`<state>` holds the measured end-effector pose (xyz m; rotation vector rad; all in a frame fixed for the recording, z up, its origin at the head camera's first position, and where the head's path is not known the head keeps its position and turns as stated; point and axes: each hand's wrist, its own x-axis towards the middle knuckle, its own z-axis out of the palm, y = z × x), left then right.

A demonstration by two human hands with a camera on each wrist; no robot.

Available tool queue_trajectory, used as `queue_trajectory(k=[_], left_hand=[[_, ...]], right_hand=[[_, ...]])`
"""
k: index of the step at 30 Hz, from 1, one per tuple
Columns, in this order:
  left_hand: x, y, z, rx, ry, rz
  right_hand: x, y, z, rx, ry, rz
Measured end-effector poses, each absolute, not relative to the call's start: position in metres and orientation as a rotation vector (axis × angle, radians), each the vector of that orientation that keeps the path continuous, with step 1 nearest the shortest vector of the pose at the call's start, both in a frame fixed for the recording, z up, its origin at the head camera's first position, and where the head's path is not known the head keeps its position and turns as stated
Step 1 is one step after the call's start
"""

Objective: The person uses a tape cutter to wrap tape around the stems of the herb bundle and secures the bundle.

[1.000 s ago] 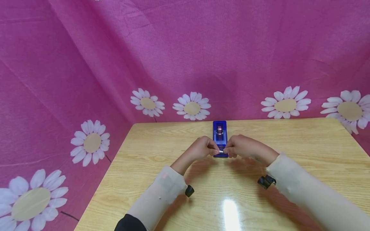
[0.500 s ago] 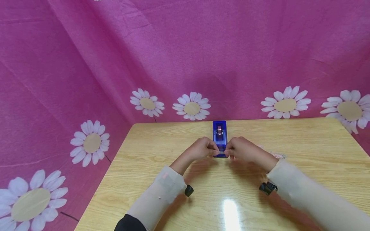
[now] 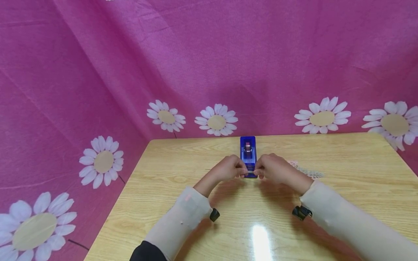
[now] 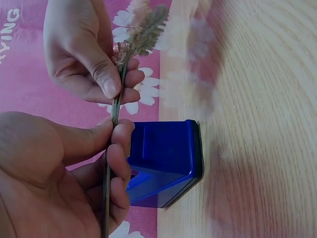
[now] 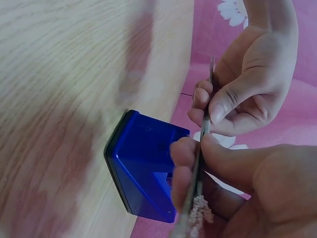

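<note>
Magenta cloth [image 3: 261,65] printed with white daisies [image 3: 216,122] is hung behind a pale wooden table [image 3: 346,152], over which both light-sleeved forearms [image 3: 183,221] are stretched. A thin flower sprig [image 4: 116,110] is held crosswise: its stem [image 4: 107,191] is pinched between thumb and curled fingers by the left hand [image 3: 231,168], and likewise by the right hand [image 3: 272,168] just beside it. Pink and grey-green blossoms [image 4: 146,29] are carried on the outer side of the right hand, while the thin stem end is seen jutting past the left hand. A blue tape dispenser [image 3: 248,159] is stood on the table below and just beyond both hands, with a roll [image 3: 248,146] seated inside it. A small black device [image 3: 214,215] is worn at each wrist.
</note>
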<state>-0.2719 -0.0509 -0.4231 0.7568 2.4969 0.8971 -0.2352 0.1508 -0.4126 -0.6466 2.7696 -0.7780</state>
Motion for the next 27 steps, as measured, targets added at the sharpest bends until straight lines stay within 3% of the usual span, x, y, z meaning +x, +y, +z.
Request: queue_trajectory(k=[7,14,27], left_hand=[[-0.271,-0.048,-0.421,0.715,2.548,0.907],[-0.271,-0.047,-0.421,0.705,2.577,0.898],[-0.274,-0.049,-0.427,0.68,2.566,0.981]], right_hand=[[-0.239,0.149,-0.404,-0.615,2.727,-0.722],[-0.247,0.151,-0.397,-0.779,2.705,-0.664],[-0.256,0.161,-0.416,-0.714,2.416,-0.928]])
